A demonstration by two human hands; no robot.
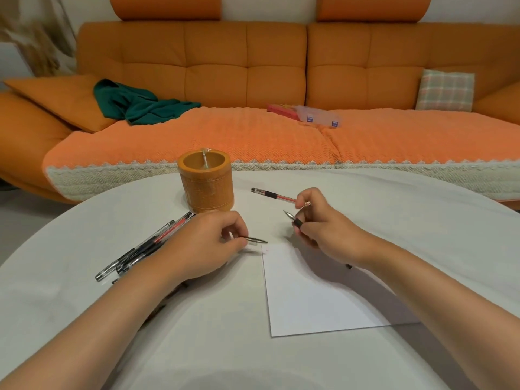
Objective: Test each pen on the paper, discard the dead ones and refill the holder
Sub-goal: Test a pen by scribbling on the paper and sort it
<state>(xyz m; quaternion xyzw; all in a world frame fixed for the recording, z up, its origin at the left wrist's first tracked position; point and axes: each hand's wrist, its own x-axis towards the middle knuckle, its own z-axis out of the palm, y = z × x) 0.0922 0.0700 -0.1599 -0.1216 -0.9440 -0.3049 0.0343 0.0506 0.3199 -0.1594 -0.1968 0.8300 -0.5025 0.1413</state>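
Right hand [318,225] grips uncapped pen [294,219]; left hand [208,244] pinches cap [257,241]. Unpinned paper [315,294] may slide when scribbled.

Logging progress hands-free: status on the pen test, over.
Left hand pinches dark pen cap; right hand grips uncapped black-grip pen, tip off white paper sheet. Orange cylindrical holder holds one pale pen. Bundle of loose pens lies left, clear of paper.

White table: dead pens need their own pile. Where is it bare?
Bare: the stretch right of the right hand, out to the table's rim; also the near-left edge below the heap of pens. Crowded: between the orange cylindrical holder, lone red pen, left hand and white paper sheet.
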